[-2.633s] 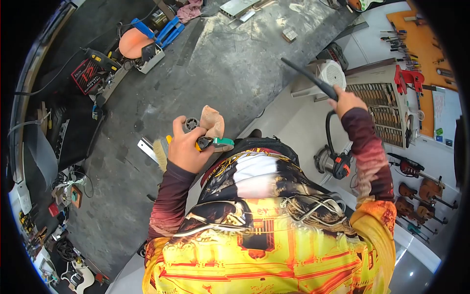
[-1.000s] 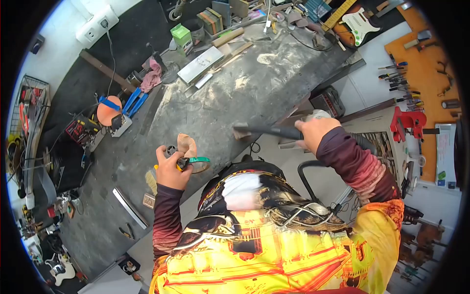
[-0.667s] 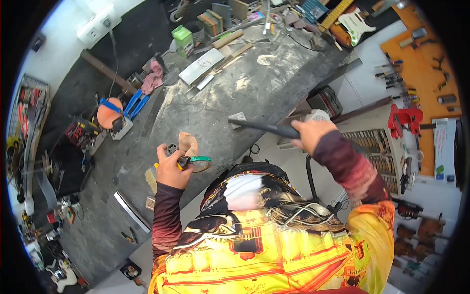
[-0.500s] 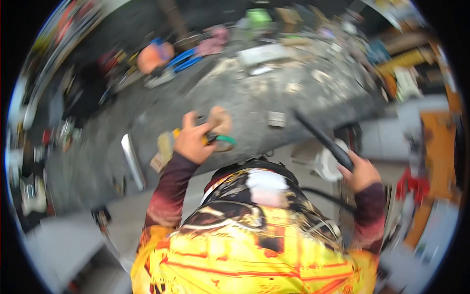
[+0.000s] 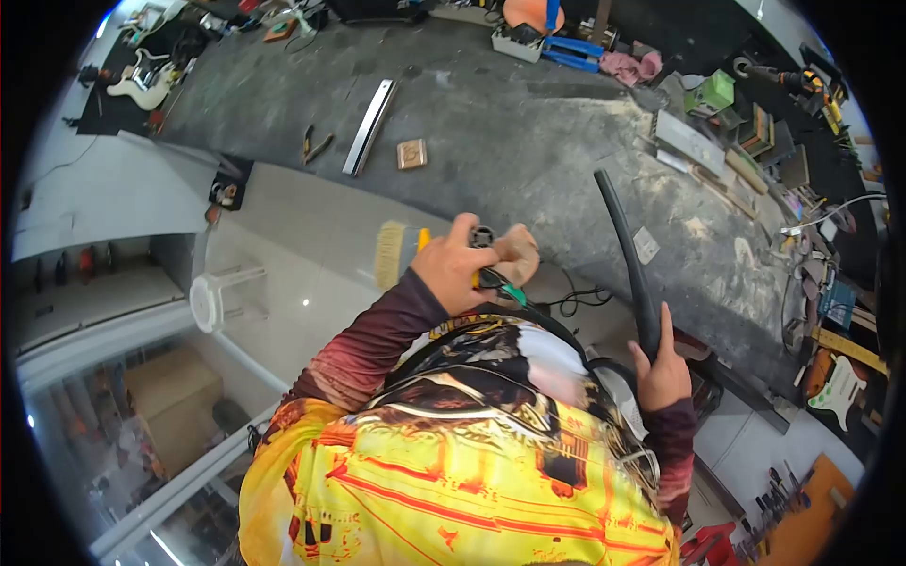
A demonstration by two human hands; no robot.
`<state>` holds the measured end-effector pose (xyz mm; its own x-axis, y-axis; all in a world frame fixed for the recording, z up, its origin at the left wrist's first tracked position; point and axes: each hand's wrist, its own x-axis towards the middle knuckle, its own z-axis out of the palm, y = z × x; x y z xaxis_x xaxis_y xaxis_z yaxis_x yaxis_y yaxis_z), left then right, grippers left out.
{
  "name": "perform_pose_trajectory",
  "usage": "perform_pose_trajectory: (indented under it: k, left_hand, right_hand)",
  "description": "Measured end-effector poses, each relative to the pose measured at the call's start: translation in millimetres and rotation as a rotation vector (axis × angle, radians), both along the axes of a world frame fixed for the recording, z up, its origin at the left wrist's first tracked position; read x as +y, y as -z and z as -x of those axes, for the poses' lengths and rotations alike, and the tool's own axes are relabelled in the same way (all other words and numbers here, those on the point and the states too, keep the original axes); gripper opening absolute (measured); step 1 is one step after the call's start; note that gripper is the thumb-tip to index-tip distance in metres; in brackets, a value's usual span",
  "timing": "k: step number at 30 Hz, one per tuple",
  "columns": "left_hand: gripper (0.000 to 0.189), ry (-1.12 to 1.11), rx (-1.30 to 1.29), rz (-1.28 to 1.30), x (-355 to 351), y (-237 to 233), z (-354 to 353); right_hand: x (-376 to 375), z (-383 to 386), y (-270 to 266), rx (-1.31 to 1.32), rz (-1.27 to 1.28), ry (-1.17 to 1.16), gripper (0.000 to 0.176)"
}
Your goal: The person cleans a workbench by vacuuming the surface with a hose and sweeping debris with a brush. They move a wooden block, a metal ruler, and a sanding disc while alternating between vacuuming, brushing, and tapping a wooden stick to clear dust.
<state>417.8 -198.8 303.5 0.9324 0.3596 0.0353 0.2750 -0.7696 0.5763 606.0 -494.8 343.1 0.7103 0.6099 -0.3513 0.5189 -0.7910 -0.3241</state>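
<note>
A small green box (image 5: 715,91) stands on the dusty table (image 5: 528,141) (contents not visible). The left hand (image 5: 453,275) is clenched around a yellow-handled brush (image 5: 390,253) and small parts, just off the table's edge. The right hand (image 5: 662,373) grips a black hose (image 5: 625,245) that arcs up over the table.

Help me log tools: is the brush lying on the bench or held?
Held. The left hand clasps the brush with other small items; its bristles stick out over the floor.

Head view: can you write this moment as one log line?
left hand: holds brush and small bits | right hand: grips hose | hose tip: toward bench
</note>
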Motion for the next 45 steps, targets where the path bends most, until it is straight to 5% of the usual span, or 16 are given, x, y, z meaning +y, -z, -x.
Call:
perform_pose_trajectory:
  k: [5,10,17,25,29,31,35,36,39,45]
  left_hand:
    - [0.034,-0.232,0.121,-0.021,-5,-16,68]
    - [0.033,-0.433,0.035,-0.085,35,-21,111]
    - [0.033,-0.348,-0.248,-0.220,205,-18,166]
    - [0.038,-0.326,-0.270,-0.265,376,-46,195]
    - [0.034,-0.330,-0.275,-0.309,409,-39,192]
    - [0.034,-0.367,-0.251,-0.324,410,-36,193]
    - [0.034,-0.498,-0.184,-0.303,406,-24,209]
    - [0.033,-0.510,-0.184,-0.323,409,-21,218]
    - [0.034,-0.531,-0.116,-0.262,423,-23,237]
    - [0.034,-0.503,-0.138,-0.195,485,-15,253]
  right_hand:
    - [46,13,12,-0.025,0.124,-0.319,0.081]
    - [94,36,10,0.025,0.109,-0.308,0.078]
    - [181,88,14,-0.018,0.129,-0.086,0.071]
    - [259,143,-4,0.059,0.160,0.078,0.071]
    - [273,155,12,0.155,-0.018,0.044,0.070]
    - [280,155,16,0.440,-0.297,0.025,0.069]
    - [305,131,26,0.559,-0.418,-0.199,0.070]
    - [315,127,25,0.572,-0.272,-0.179,0.072]
    - [358,129,29,0.205,-0.491,-0.312,0.060]
    - [444,163,2,0.187,0.007,-0.203,0.057]
